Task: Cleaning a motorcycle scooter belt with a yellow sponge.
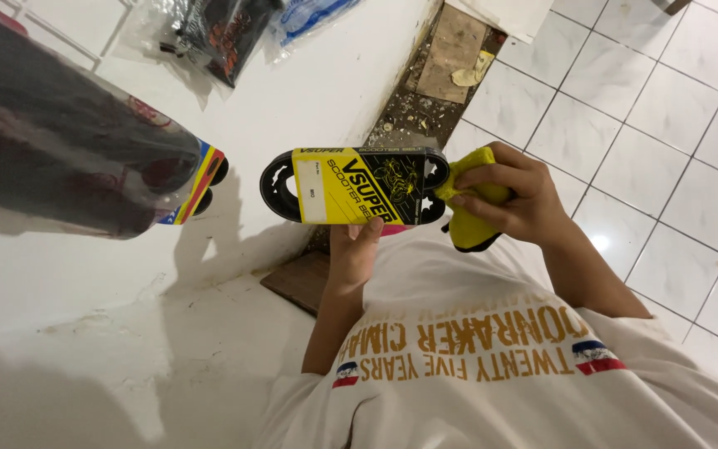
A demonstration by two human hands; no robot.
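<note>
Nearest me, the left hand (353, 254) pinches the lower edge of a black drive belt in a yellow card sleeve (355, 185), its grip closed on it; the belt's long axis runs left to right, level. The right hand (513, 199) sits at the belt's right end, grip bunched on a yellow cloth (467, 195) touching it. Beyond: white tabletop (110, 274), bagged dark parts (68, 141), tiled floor (666, 125).

Left hand (355, 249) raised, fingers pinched; right hand (513, 199) closed in grip, seemingly tight.
</note>
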